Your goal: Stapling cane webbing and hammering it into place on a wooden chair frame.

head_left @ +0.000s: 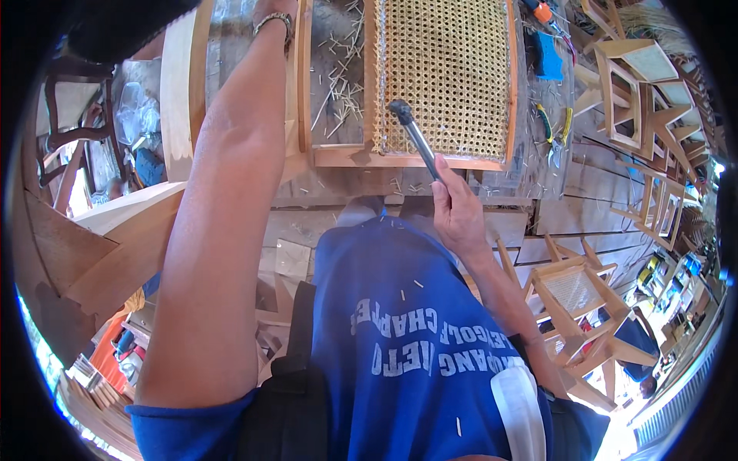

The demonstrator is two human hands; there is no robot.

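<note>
My right hand is closed around the dark grip of a hammer. The hammer's black head is over the near left part of a woven cane panel. This panel is set in a light wooden frame lying on the workbench. My left arm stretches far forward along the frame's left side. Only part of my left hand, with a bracelet at the wrist, shows at the top edge. Its fingers are cut off from view. Short cane scraps lie scattered inside the frame's left section.
Pliers with yellow-green handles and a blue piece lie right of the panel, below an orange-and-black tool. Wooden chair frames stand at right; another with a woven seat is nearer. A dark chair stands left.
</note>
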